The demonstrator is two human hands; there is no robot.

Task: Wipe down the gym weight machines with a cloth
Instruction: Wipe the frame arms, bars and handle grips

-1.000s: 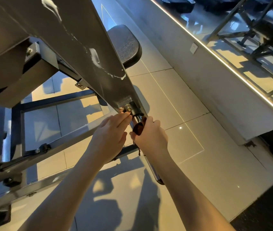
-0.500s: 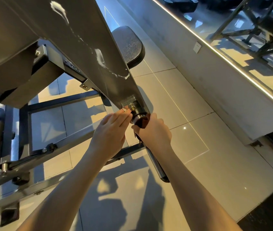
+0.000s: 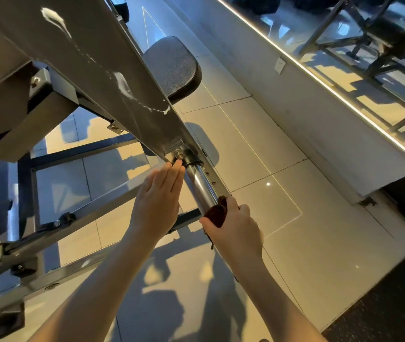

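A grey steel arm of the weight machine (image 3: pixel 92 60) slants down from the upper left, streaked with white foam (image 3: pixel 125 87). A chrome bar (image 3: pixel 202 187) sticks out from a black collar at its lower end. My right hand (image 3: pixel 233 230) is wrapped around that bar with a dark brown cloth (image 3: pixel 217 211) bunched between palm and metal. My left hand (image 3: pixel 158 201) is flat with its fingers straight and together, fingertips touching the arm's end beside the bolt and collar. The bar's lower part is hidden behind my right hand.
A black padded seat (image 3: pixel 174 67) sits behind the arm. The machine's dark frame rails (image 3: pixel 78 151) cross the tiled floor at left. A low wall (image 3: pixel 295 102) with a lit mirror edge runs along the right, and black rubber flooring (image 3: pixel 381 314) lies at the lower right.
My right hand with the cloth has slid down the chrome bar away from the collar, baring shiny metal. My left hand has flattened, fingers straight against the arm's end.
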